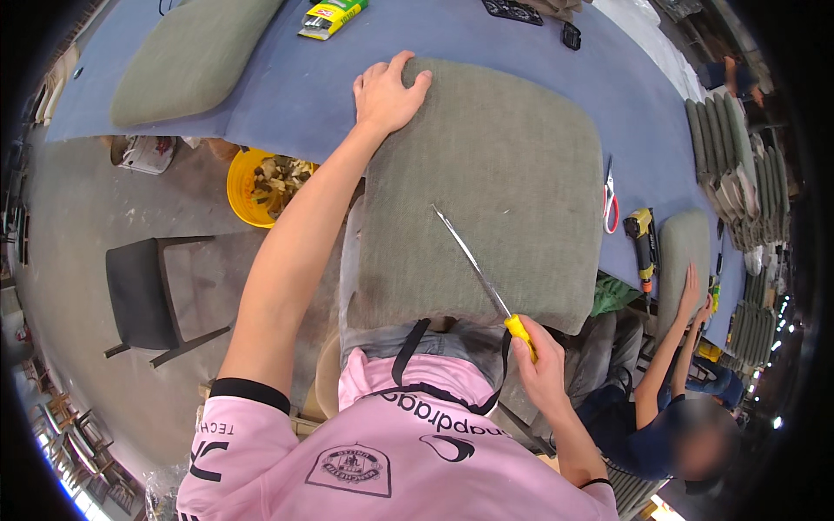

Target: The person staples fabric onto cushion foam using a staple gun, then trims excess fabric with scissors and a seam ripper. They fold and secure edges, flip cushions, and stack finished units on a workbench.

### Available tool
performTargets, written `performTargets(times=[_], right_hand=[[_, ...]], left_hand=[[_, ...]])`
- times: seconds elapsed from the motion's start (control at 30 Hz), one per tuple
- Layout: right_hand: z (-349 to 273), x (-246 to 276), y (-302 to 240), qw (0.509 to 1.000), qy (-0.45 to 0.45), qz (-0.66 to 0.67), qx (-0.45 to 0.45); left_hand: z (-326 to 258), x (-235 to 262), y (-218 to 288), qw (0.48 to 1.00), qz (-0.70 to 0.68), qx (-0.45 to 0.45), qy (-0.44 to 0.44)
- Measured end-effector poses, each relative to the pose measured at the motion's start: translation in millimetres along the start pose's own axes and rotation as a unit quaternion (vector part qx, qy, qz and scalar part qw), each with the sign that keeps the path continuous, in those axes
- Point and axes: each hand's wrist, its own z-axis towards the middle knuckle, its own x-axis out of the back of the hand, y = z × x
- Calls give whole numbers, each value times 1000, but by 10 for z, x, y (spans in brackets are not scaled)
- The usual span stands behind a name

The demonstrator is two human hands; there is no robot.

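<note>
A grey-green upholstered seat pad (486,174) lies in front of me, its near edge over the table's edge by my lap. My left hand (388,94) rests on its far left corner, thumb and fingers spread. In my right hand (540,358), at the pad's near edge, is a yellow-handled tool (478,269) with a long thin metal shaft. The shaft slants across the fabric to the far left, and its narrow tip is at the pad's middle. A small pale mark shows on the fabric right of the tip.
Red-handled scissors (611,201) and a yellow-black power tool (644,246) lie right of the pad on the blue table (304,95). Another pad (195,65) sits far left. Below stand a yellow basin (248,193) of scraps and a dark chair (139,295). A co-worker (656,425) handles a pad at right.
</note>
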Motion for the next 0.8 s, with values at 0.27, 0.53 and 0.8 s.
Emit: performTargets(times=[0.27,0.53,0.8], right_hand=[[-28,122,-274,999,6,-54,-2],[-63,26,-178,998,13,-61,7],[-20,-136,185,793,-219,500,-270]], left_hand=[[15,1,2,1000,-5,11,-14],[4,36,22,1000,0,2,-4],[16,9,-3,1000,1,3,3]])
